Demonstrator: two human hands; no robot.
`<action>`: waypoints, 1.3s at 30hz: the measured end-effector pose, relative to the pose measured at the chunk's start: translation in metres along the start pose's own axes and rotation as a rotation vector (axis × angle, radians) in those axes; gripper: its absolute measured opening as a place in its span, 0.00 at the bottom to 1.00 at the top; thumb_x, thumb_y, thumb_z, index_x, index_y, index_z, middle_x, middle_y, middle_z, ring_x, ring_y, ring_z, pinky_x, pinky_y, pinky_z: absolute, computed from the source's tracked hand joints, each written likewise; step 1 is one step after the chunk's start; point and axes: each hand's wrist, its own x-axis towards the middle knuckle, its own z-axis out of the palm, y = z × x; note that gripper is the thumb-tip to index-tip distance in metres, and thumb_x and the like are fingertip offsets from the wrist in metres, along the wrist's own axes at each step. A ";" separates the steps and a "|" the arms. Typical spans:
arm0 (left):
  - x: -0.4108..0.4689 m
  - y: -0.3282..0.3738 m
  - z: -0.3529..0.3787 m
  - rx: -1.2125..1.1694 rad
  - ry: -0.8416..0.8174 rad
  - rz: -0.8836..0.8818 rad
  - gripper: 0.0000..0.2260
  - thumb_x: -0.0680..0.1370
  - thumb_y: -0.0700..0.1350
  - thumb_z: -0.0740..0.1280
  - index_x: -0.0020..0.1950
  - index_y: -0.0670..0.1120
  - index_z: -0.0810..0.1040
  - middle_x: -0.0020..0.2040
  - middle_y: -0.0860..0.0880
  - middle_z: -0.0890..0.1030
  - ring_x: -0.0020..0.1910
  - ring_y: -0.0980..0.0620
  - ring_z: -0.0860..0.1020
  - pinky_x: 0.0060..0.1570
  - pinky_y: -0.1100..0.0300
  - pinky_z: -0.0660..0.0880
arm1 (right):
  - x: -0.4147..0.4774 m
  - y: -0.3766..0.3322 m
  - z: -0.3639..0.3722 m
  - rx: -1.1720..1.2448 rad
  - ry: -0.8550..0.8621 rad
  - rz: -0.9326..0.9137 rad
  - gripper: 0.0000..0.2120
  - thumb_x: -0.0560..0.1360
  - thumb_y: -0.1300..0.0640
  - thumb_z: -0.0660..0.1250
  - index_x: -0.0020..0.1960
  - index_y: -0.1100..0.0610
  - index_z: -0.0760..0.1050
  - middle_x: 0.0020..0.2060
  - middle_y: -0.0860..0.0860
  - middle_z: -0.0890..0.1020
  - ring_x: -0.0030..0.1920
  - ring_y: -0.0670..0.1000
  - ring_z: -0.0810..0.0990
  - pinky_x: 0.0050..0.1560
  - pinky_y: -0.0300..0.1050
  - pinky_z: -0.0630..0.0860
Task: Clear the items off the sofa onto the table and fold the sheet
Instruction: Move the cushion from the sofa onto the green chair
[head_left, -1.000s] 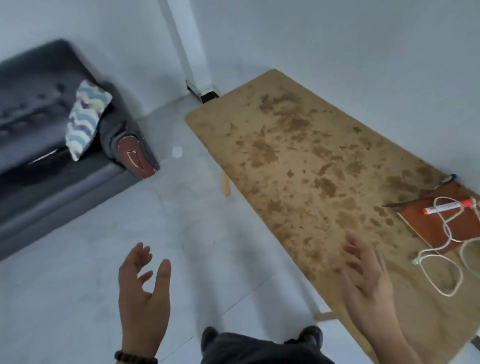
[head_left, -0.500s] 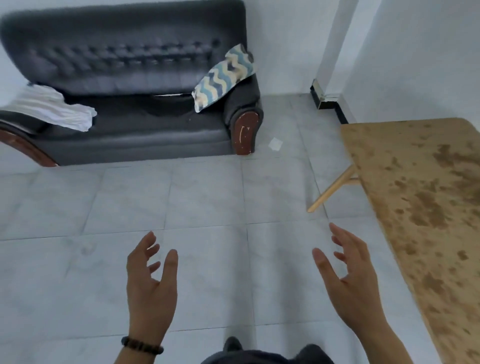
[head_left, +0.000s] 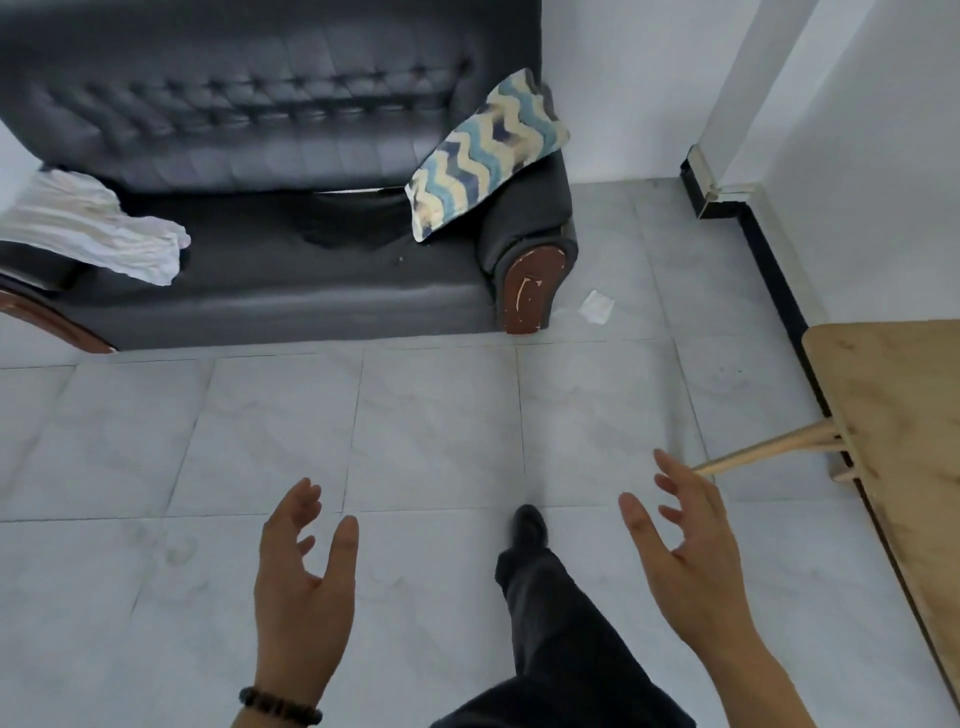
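Observation:
A dark grey tufted sofa (head_left: 270, 156) stands against the far wall. A crumpled white sheet (head_left: 98, 228) lies over its left armrest and seat. A zigzag-patterned cushion (head_left: 483, 150) in blue and cream leans on the right armrest. The wooden table (head_left: 893, 415) shows at the right edge. My left hand (head_left: 301, 587) and my right hand (head_left: 685, 551) hover over the tiled floor, palms facing each other, fingers relaxed, holding nothing. Both are well short of the sofa.
A small white scrap of paper (head_left: 596, 306) lies on the floor by the sofa's right armrest. My leg and shoe (head_left: 530, 525) step forward between my hands. A slanted table leg (head_left: 769, 452) sticks out toward the floor. Grey tiles lie between me and the sofa.
My view has swung left from the table to the sofa and closer to it. My leg has stepped forward. Both hands stay empty.

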 end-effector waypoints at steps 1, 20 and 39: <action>0.025 0.011 0.010 0.000 -0.004 -0.008 0.21 0.77 0.43 0.67 0.69 0.53 0.68 0.62 0.56 0.76 0.62 0.57 0.74 0.59 0.57 0.70 | 0.032 -0.007 0.005 0.000 -0.017 -0.002 0.26 0.74 0.41 0.64 0.71 0.41 0.64 0.67 0.43 0.69 0.61 0.45 0.73 0.62 0.47 0.74; 0.460 0.093 0.127 -0.087 0.087 -0.133 0.18 0.77 0.42 0.66 0.65 0.54 0.68 0.61 0.52 0.77 0.60 0.55 0.75 0.60 0.55 0.71 | 0.485 -0.157 0.163 -0.072 -0.089 -0.027 0.25 0.73 0.43 0.64 0.69 0.42 0.65 0.66 0.42 0.71 0.59 0.44 0.74 0.56 0.39 0.73; 0.900 0.071 0.369 0.014 -0.129 -0.176 0.17 0.79 0.43 0.64 0.68 0.47 0.69 0.64 0.51 0.75 0.62 0.55 0.74 0.62 0.55 0.71 | 0.887 -0.153 0.338 -0.073 -0.053 0.338 0.29 0.76 0.51 0.69 0.74 0.48 0.63 0.69 0.45 0.67 0.65 0.44 0.71 0.66 0.51 0.74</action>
